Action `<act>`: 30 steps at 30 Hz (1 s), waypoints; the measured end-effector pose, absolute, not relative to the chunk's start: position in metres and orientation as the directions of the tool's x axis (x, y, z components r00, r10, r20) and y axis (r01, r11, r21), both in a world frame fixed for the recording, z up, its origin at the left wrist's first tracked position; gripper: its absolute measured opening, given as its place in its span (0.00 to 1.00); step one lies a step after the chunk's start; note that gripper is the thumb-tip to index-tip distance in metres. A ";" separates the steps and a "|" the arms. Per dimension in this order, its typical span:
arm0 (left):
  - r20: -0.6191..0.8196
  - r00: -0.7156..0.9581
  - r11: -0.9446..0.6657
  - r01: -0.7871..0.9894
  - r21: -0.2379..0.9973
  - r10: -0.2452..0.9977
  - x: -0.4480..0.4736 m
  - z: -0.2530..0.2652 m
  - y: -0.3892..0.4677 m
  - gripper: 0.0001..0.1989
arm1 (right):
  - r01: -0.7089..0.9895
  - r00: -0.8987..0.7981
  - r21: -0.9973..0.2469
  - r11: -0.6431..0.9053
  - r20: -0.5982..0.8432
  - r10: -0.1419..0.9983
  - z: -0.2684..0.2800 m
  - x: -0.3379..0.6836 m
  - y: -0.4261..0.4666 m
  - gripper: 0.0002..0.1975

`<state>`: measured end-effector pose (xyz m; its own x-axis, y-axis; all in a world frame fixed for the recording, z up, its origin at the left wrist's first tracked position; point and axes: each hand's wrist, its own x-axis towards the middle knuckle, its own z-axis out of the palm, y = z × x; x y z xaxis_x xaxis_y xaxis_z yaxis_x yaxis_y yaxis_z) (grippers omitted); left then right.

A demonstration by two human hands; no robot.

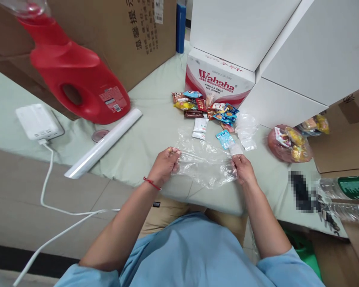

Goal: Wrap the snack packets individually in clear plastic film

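Note:
A clear plastic bag (206, 167) is stretched between my two hands just above the front edge of the green cloth. My left hand (165, 162), with a red string at the wrist, pinches the bag's left side. Its right side is gripped by my right hand (243, 167). Just beyond the bag lie a light-blue packet (225, 138), white sachets (200, 127) and a pile of wrapped snacks (224, 113). Some crumpled clear plastic (247, 131) rests right of the pile. A small white piece (235, 149) lies close by my right fingers.
A red jug (77, 75), a white roll (103, 143) and a white power bank (40, 121) with a cable are on the left. A Wahaha box (219, 77) stands behind the snacks. At right are a bagged snack bundle (288, 144) and plastic bottles (347, 187).

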<state>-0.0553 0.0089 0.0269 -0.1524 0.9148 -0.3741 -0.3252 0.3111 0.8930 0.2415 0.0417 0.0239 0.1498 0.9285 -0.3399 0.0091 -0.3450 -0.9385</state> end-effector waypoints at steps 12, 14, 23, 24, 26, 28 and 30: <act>-0.125 -0.551 0.219 0.108 0.970 0.825 -0.058 0.028 0.009 0.31 | 0.018 0.141 -0.932 -0.361 -0.355 0.924 0.012 0.237 0.055 0.25; -0.110 -0.473 0.209 0.162 0.964 0.874 -0.051 0.027 0.001 0.47 | -0.006 0.158 -0.931 -0.366 -0.362 0.918 0.012 0.238 0.056 0.25; -0.332 -0.480 0.345 -0.062 0.936 0.812 -0.083 0.031 0.000 0.35 | -0.024 0.099 -0.922 -0.386 -0.387 0.917 0.012 0.255 0.057 0.25; -0.286 -0.543 0.337 -0.005 0.941 0.789 -0.085 0.034 0.000 0.29 | -0.025 0.101 -0.920 -0.392 -0.392 0.914 0.012 0.254 0.057 0.25; -0.090 -0.625 0.269 0.198 0.943 0.775 -0.084 0.044 -0.004 0.17 | -0.019 0.106 -0.920 -0.391 -0.391 0.914 0.011 0.251 0.056 0.26; 0.128 -0.561 0.142 0.413 0.900 0.818 -0.075 0.057 -0.009 0.08 | 0.006 0.101 -0.929 -0.370 -0.368 0.924 0.011 0.247 0.054 0.26; 0.244 -0.370 -0.003 0.545 0.839 0.896 -0.062 0.068 -0.010 0.06 | 0.047 0.075 -0.936 -0.349 -0.345 0.936 0.011 0.243 0.053 0.25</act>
<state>-0.0619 -0.0095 0.0675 -0.3704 0.8963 0.2440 0.5446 -0.0033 0.8387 0.2433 0.0528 0.0107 0.0748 0.9356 -0.3450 0.0469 -0.3489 -0.9360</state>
